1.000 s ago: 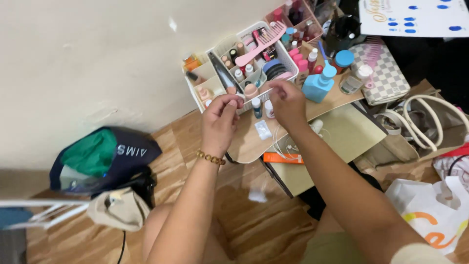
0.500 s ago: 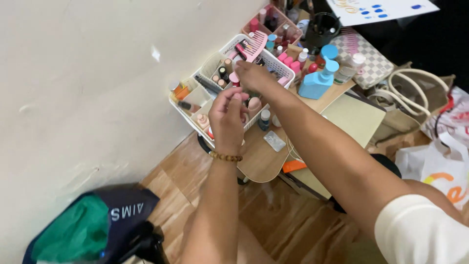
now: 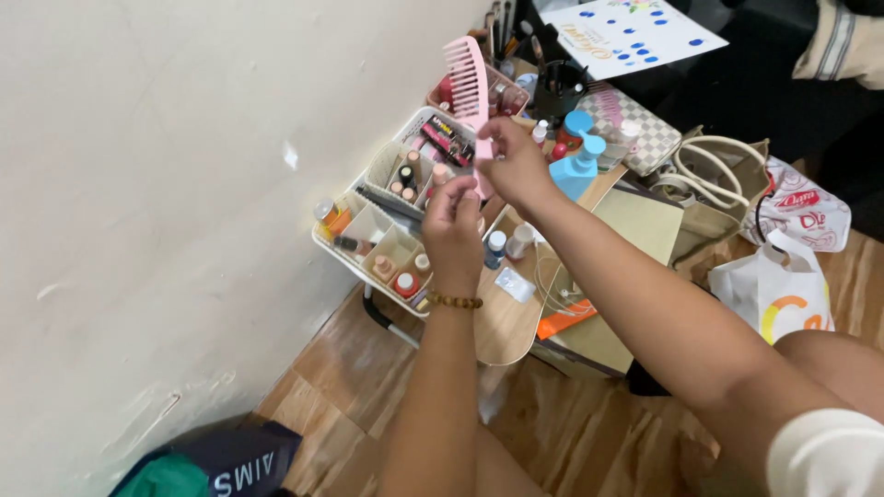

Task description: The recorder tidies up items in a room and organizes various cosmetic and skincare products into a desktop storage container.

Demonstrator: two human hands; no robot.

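Over the white divided organiser (image 3: pixel 361 241) on the low wooden table (image 3: pixel 505 324), the right hand (image 3: pixel 516 162) is gripping a pink wide-tooth comb (image 3: pixel 468 85) by its handle, teeth pointing towards the wall. Just beside it, the left hand (image 3: pixel 453 228), braceleted at the wrist, is pinching something too small to identify. Sitting nearby: blue pump bottle (image 3: pixel 578 169), checkered pouch (image 3: pixel 635 121), small bottles filling the organiser compartments

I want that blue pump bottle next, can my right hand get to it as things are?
Probably not straight away: the right hand is closed on the pink comb, so it isn't free. The blue pump bottle stands just beside it on the table, nothing between them.
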